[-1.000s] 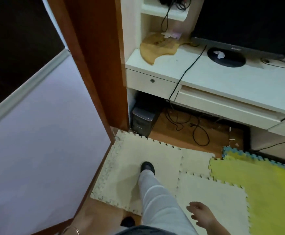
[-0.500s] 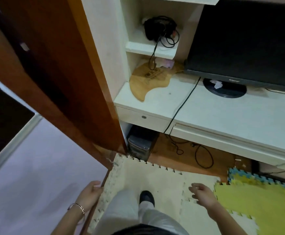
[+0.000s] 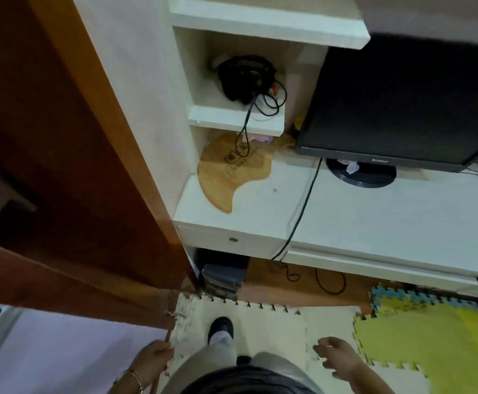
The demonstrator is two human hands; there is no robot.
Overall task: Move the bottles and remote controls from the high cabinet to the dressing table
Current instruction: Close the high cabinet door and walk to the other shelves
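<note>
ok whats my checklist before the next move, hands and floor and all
1. Left hand free: ok, holds nothing.
2. Right hand free: ok, fingers relaxed, holds nothing.
3. Bottles or remotes in sight: not ok, none show.
4. Footing: ok, shoe stands on the cream mat.
5. Loose cables: ok, they lie under the desk, apart from the shoe.
6. Brown door at the left: cannot tell whether it swings into the path.

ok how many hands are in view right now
2. The left hand is bottom left, at the edge of the cream foam mat; the right hand hangs over that mat, further right. Both look empty.
</note>
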